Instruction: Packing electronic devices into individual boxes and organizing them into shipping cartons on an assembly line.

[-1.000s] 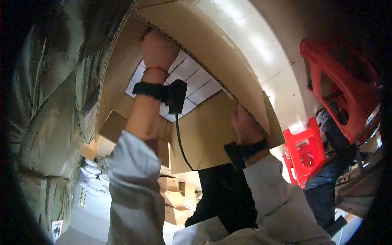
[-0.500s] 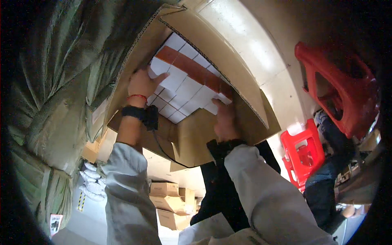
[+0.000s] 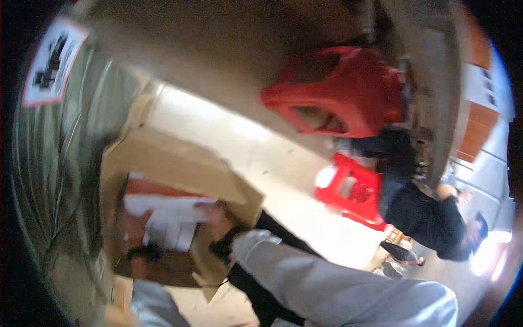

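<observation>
An open cardboard carton [image 3: 180,146] stands at the lower left with small white boxes [image 3: 171,220] packed inside. A strip of reddish-brown boxes [image 3: 158,188] runs along the far side of the white ones. My left hand [image 3: 136,226] is at the left end of a white row, closed on it. At the row's right end my right hand [image 3: 219,218] grips it from the other side. Both hands are down inside the carton and smeared by motion. Dark bands circle both wrists.
Green draped sheeting [image 3: 81,158] hangs close on the left. Beyond the carton are a dark red plastic stool [image 3: 354,122] and a brighter red stool [image 3: 365,188]. Another person in dark clothes [image 3: 419,212] is at the right. Cartons with orange and white faces [image 3: 479,128] stand farther right.
My view has swung to the right, so the carton now appears lower left and blurred. Both hands remain at the ends of the white row. More of the other person shows.
</observation>
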### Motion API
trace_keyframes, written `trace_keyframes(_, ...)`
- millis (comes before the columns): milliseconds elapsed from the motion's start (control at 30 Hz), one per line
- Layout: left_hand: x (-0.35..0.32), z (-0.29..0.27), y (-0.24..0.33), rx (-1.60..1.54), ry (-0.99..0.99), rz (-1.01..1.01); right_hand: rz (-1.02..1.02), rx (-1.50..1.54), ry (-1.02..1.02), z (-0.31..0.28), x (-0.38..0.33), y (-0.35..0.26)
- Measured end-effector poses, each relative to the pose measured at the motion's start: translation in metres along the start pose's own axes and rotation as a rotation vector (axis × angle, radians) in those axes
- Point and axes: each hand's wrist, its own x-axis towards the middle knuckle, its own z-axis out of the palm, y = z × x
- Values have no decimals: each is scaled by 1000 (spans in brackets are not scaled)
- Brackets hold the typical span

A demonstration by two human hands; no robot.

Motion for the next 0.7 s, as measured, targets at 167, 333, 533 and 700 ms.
trace_keyframes(167,-116,-53,-42,-404,80,-126,62,523,-60,17,-83,-95)
trace_keyframes(333,-236,-146,63,-321,199,-134,-74,418,-71,-31,-222,-196)
trace_keyframes(533,-366,-246,260,-550,340,62,-242,237,-58,-124,-374,-357)
trace_keyframes(700,-360,-282,410,-622,290,458,-519,1,109,-217,-412,-491)
